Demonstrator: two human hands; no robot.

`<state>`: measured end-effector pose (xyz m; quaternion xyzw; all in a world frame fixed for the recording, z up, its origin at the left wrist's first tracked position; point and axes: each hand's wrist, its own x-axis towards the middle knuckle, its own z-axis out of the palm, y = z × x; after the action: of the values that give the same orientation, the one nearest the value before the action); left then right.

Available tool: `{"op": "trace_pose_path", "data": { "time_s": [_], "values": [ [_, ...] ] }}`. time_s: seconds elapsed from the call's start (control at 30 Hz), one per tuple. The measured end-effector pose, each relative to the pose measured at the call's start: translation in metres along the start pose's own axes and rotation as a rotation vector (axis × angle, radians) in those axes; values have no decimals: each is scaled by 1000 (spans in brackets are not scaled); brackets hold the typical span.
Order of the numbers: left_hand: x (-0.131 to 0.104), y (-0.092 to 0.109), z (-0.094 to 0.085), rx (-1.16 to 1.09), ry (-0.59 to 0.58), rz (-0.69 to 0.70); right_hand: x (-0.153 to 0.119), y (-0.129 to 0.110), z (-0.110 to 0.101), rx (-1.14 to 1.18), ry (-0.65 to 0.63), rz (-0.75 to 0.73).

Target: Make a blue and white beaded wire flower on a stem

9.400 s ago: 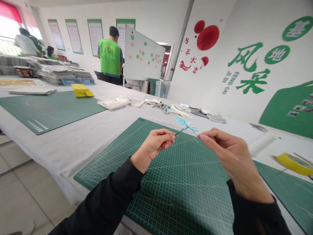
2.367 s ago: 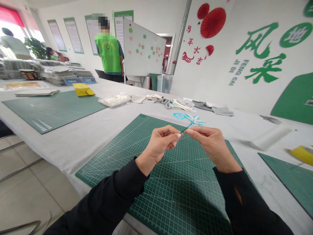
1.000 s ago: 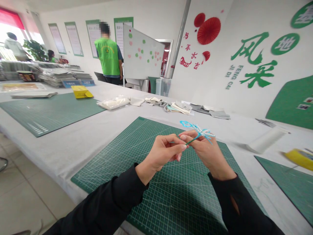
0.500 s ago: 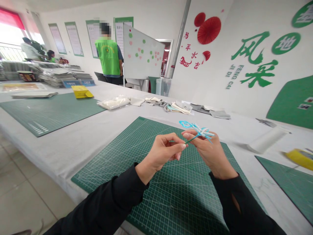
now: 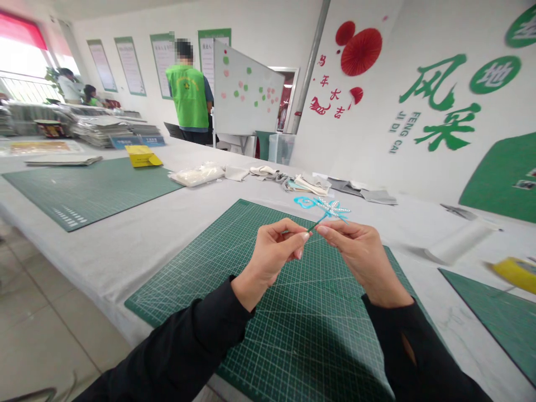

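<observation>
A blue flower with rows of white beads (image 5: 332, 208) and a blue looped piece on its left stands tilted above my fingertips. Its thin green stem (image 5: 312, 227) slants down to the left. My left hand (image 5: 277, 248) pinches the lower end of this stem between thumb and forefinger. Higher up, just under the flower, my right hand (image 5: 359, 251) has thumb and forefinger closed on the stem. Both hands are over a green cutting mat (image 5: 301, 329) with a white grid.
Folded cloths (image 5: 307, 183) and a plastic bag (image 5: 199, 174) lie behind the mat. At the left is another mat (image 5: 96, 192) with a yellow box (image 5: 143, 156). A white roll (image 5: 464, 240) and yellow tape (image 5: 517, 272) are at the right. A person in a green vest (image 5: 188, 97) stands beyond the table.
The flower has moved up and to the left. My right fingers have shifted from around the flower's base to a pinch on the stem below it. My left hand has moved slightly left.
</observation>
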<state>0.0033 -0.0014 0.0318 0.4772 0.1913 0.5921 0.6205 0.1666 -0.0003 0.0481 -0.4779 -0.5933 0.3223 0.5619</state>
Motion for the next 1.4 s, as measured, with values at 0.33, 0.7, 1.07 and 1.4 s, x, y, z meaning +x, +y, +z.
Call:
{"op": "trace_pose_path", "data": {
  "time_s": [0.33,0.7,1.07,1.4],
  "values": [
    [2,-1,1,2,171,55,-12,-21,2,-252,4,-49],
    [3,-6,1,61,194,70,-21,-37,6,-440,-59,-220],
    [1,-5,1,122,185,54,-25,-46,3,-548,-104,-258],
    [5,-3,0,123,249,-26,-29,-54,-19,-816,-297,-175]
  ]
}}
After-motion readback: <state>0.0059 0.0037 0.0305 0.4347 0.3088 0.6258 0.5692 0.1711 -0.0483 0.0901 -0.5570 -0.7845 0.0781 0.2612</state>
